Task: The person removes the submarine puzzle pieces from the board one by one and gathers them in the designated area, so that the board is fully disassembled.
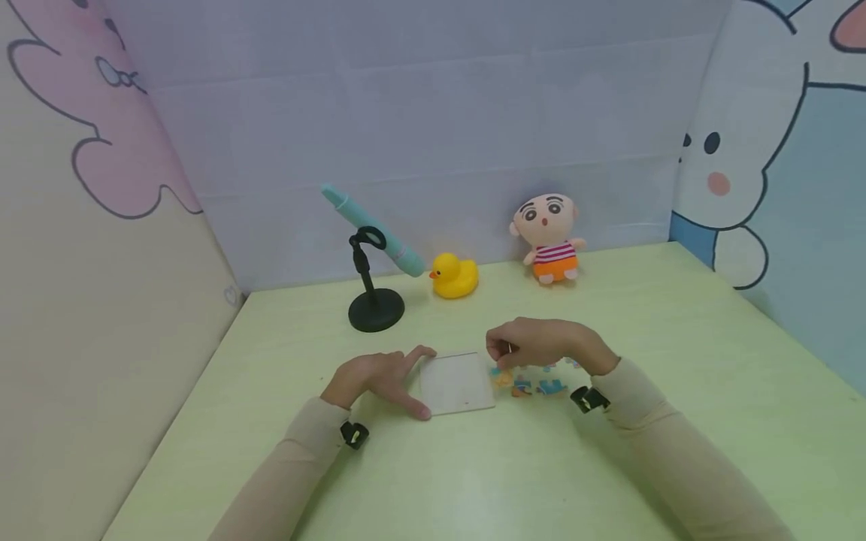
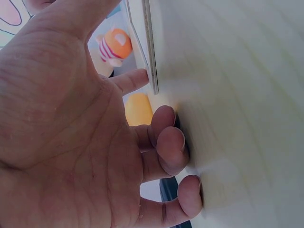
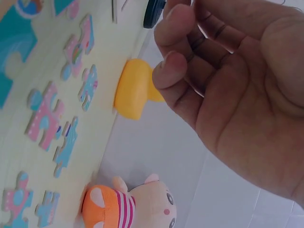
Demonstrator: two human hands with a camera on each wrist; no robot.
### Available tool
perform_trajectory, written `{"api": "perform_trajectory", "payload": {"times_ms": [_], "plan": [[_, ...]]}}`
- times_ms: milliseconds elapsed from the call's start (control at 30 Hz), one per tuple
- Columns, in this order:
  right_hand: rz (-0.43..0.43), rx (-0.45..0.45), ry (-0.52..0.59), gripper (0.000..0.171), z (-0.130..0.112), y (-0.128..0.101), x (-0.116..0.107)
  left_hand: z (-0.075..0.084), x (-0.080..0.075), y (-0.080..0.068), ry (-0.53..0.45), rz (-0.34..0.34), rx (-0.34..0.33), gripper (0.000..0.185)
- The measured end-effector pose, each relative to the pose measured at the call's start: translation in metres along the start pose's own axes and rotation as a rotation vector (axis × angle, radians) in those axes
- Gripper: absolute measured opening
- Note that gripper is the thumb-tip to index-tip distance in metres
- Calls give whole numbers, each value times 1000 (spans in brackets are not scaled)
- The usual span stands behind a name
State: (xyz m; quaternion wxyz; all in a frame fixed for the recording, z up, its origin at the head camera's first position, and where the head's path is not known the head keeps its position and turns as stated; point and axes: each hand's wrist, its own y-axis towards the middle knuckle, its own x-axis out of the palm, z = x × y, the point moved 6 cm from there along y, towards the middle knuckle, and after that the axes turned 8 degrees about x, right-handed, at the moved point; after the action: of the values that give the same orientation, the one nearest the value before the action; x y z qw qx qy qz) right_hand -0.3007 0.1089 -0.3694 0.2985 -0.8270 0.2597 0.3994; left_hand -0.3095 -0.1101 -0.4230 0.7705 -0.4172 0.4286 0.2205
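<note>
A square, pale puzzle board [image 1: 458, 385] with a thin raised rim lies flat on the table. My left hand [image 1: 387, 379] spreads thumb and index finger along its left side, the tips touching its two left corners. In the left wrist view the index fingertip [image 2: 140, 80] meets the board's edge [image 2: 151, 52], and the other fingers rest bent on the tabletop. Over the jigsaw pieces [image 1: 551, 387] right of the board hovers my right hand [image 1: 534, 342], fingers curled downward. Its pinching tips are cut off in the right wrist view, so I cannot tell whether they hold a piece.
Behind the board stand a black round-based stand [image 1: 376, 309] with a turquoise tube [image 1: 372, 229], a yellow rubber duck [image 1: 455, 276] and a plush doll [image 1: 551, 240]. Several pink and blue jigsaw pieces [image 3: 46, 116] lie spread under the right hand. Walls enclose the table [image 1: 514, 481].
</note>
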Motion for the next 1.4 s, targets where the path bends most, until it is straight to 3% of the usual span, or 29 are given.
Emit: {"api": "perform_trajectory", "payload": {"times_ms": [333,600,767,1167,1400], "plan": [[14,8,-5,12,25,-25,-2,-4,1,3,19,-7,-17,100],[-18,145,61,11,48,-44,-6,-11,4,9,10,-4,-27,101],[-16,169,23,10,57,-52,-7,-12,4,10,7,-8,-32,100],[-56,263,50,11,83,-68,-2,0,-1,-1,-7,-9,-18,99],[-46,261,41,12,90,-70,-1,-8,2,3,3,-12,-12,100]]}}
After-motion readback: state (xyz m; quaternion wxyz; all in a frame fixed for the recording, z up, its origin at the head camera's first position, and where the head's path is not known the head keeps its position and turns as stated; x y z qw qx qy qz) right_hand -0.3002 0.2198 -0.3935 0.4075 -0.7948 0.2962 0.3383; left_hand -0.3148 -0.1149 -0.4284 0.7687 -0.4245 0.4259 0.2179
